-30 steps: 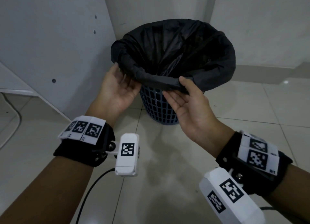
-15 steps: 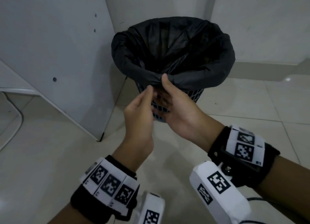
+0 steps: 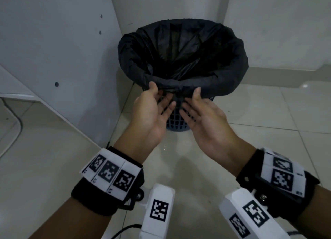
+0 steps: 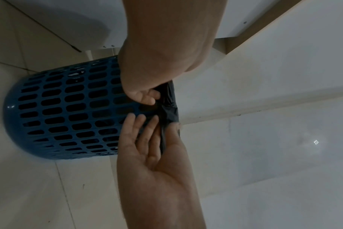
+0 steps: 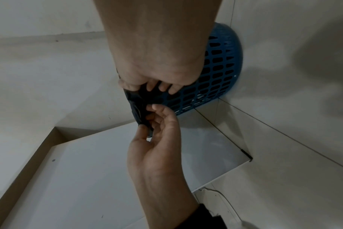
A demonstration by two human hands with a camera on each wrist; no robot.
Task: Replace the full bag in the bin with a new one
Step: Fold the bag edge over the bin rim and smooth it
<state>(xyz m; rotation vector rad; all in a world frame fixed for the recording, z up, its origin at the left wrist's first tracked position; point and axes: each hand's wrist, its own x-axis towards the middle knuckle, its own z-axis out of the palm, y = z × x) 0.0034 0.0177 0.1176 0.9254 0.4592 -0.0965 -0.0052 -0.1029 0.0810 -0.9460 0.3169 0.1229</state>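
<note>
Both palms-up hands meet at the bin's (image 3: 176,117) 6 o'clock rim, left hand (image 3: 152,111) and right hand (image 3: 200,113) equally near, thumbs and loosely spread fingers pinching the bag's (image 3: 182,59) folded hem from below.

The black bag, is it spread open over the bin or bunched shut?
Spread open. The bag lines the bin, its edge folded down over the rim. Both hands touch the near edge.

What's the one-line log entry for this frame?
stage: fitting bag | black bag folded over blue bin rim | left hand pinches overhang | right hand pinches overhang
</note>
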